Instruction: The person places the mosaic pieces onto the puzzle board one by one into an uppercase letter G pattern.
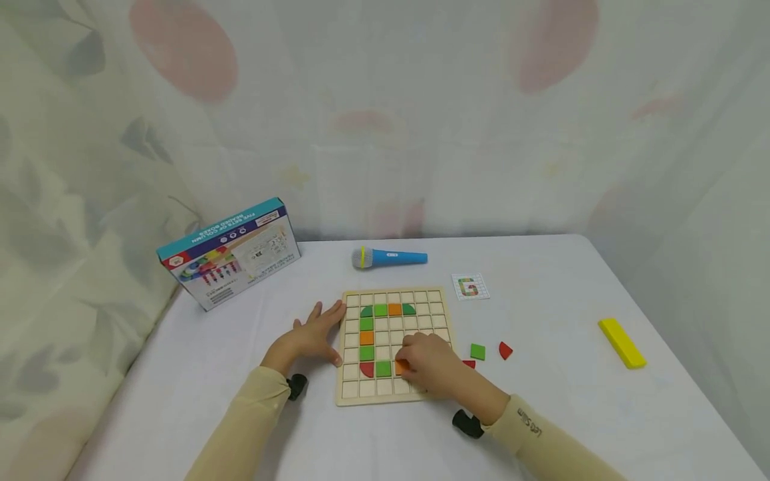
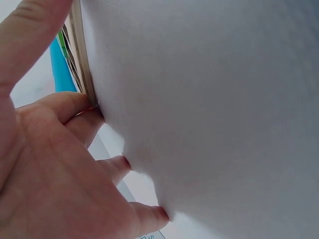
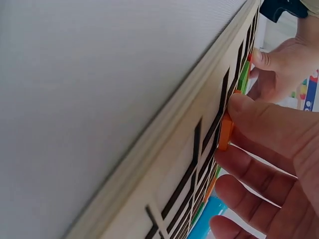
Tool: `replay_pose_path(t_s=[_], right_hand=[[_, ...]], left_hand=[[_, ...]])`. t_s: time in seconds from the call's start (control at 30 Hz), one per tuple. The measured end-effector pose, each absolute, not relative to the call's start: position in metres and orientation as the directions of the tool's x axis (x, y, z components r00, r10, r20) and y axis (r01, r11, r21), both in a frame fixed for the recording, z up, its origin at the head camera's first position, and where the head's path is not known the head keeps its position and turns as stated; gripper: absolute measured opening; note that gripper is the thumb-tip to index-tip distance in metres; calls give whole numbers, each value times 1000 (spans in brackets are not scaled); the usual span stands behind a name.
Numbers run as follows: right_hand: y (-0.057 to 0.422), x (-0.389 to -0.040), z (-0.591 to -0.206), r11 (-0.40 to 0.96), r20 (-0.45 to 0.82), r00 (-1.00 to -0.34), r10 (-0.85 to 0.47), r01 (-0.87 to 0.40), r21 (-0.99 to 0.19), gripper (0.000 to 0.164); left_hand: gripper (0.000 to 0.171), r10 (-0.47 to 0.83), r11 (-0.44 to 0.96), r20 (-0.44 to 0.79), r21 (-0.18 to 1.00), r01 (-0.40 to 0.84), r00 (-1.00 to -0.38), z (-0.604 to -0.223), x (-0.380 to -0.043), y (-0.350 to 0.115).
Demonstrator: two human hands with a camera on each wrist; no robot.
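Note:
A wooden grid board [image 1: 368, 387] lies on the table with green, orange and red tiles set in a bent line of its cells. My right hand [image 1: 433, 364] is over the board's lower right part, pinching an orange square tile [image 3: 226, 130] between thumb and index finger, low at the grid. Left of that tile sit a green square [image 1: 383, 368] and a red quarter-round tile [image 1: 367, 369]. My left hand [image 1: 309, 337] spreads its fingers at the board's left edge, thumb and fingertips touching the rim or right beside it.
Right of the board lie a loose green square [image 1: 478, 352], a red quarter-round tile [image 1: 505, 350] and another red piece [image 1: 469, 364], partly hidden. A pattern card [image 1: 471, 286], blue toy microphone [image 1: 397, 258], printed box [image 1: 234, 257] and yellow block [image 1: 622, 343] stand or lie around.

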State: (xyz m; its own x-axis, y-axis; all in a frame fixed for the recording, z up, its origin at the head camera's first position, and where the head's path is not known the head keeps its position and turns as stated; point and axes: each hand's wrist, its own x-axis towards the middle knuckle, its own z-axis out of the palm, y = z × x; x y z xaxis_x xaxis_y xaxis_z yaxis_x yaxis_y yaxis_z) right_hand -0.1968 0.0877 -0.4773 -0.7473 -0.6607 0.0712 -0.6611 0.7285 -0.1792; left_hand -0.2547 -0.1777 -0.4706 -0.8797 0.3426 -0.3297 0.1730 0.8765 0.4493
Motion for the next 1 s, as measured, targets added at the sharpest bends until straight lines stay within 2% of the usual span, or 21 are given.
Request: replay_pose_path(t_s=[0.33, 0.5, 0.7, 0.8, 1.0], right_hand=[[81, -197, -482, 726, 94, -743, -662, -668, -163, 13], [80, -196, -482, 732, 88, -747, -659, -664, -152, 17], [92, -196, -483, 730, 146, -749, -646, -662, -168, 20], [106, -196, -482, 748, 161, -771, -615, -636, -190, 24], [145, -196, -476, 816, 159, -858, -489, -514, -264, 29]], left_hand=[[116, 334, 885, -335, 433, 171, -881, -472, -255, -177], [116, 322, 888, -338, 431, 159, -885, -471, -255, -176], [117, 324, 886, -340, 435, 157, -883, -470, -255, -176], [117, 333, 884, -337, 436, 167, -881, -470, -255, -177], [117, 341, 882, -341, 438, 172, -876, -468, -255, -177]])
